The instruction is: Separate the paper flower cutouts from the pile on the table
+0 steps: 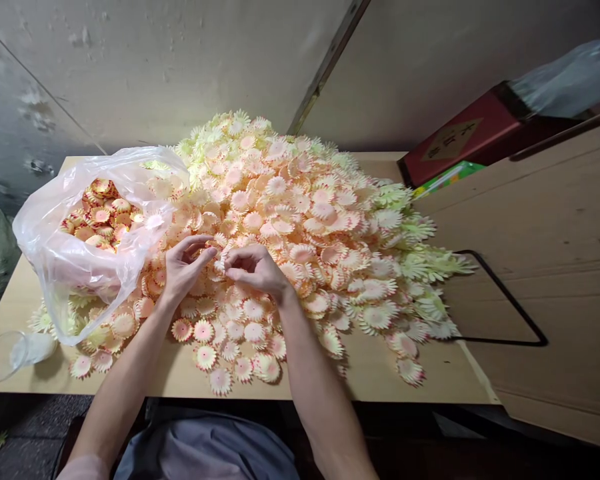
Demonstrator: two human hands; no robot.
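Note:
A big heap of pale pink and cream fabric flower petals (300, 213) covers the wooden table (380, 380). My left hand (183, 267) and my right hand (255, 267) meet over the near middle of the heap. Both pinch a small petal piece (221, 261) between their fingertips. At the left a clear plastic bag (80, 267) lies open, with darker pink and yellow petals (100, 213) inside it. Loose single petals lie flat on the table in front of my hands.
A clear plastic cup (5, 357) lies on its side at the table's near left corner. A red box (460, 140) leans at the back right, beside a wooden board (555, 233) with a black wire frame (510, 300). Walls close off the back.

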